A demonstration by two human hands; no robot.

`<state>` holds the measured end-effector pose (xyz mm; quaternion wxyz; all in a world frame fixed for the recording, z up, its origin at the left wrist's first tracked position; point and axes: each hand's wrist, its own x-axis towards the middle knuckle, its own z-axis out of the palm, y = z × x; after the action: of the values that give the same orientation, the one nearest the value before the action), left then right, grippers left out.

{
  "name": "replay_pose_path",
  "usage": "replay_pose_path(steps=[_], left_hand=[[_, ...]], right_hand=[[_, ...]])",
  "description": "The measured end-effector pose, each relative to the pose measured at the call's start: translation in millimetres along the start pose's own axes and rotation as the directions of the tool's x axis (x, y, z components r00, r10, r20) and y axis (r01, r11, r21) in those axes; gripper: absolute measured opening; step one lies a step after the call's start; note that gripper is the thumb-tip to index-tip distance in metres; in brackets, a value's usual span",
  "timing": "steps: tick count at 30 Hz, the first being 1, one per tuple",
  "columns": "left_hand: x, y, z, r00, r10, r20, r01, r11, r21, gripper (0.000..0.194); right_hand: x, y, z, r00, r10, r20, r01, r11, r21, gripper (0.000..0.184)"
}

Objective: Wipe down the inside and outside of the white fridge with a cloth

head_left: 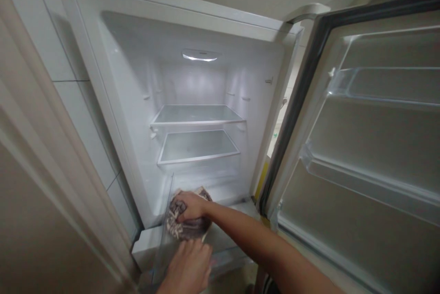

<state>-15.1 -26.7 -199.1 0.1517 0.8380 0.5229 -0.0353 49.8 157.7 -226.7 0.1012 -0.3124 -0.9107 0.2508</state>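
A brown-and-white patterned cloth (190, 230) is bunched under my right hand (189, 206), whose fingers are closed on it. The cloth lies at the left part of a clear plastic drawer (233, 232), pulled out at the bottom of the fridge compartment. Nearer to me, my left hand (190, 262) has its fingers curled over what appears to be the drawer's front edge. My right forearm crosses over the drawer and covers part of it.
The fridge (113, 101) stands open, with an upper glass shelf (199, 114) and a lower glass shelf (199, 145). At right its door (371, 133) carries clear bins and a dark seal. A tiled wall (74, 106) runs close along the left.
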Motion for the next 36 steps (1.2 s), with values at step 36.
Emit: replay_pose_path(steps=[36], left_hand=[[-1,-20,-25.5,0.991,-0.131,0.023,0.130,0.991,0.021,0.038]], right_hand=[[-77,59,-109,0.791,0.535,-0.298,-0.612,0.702,-0.364,0.062]])
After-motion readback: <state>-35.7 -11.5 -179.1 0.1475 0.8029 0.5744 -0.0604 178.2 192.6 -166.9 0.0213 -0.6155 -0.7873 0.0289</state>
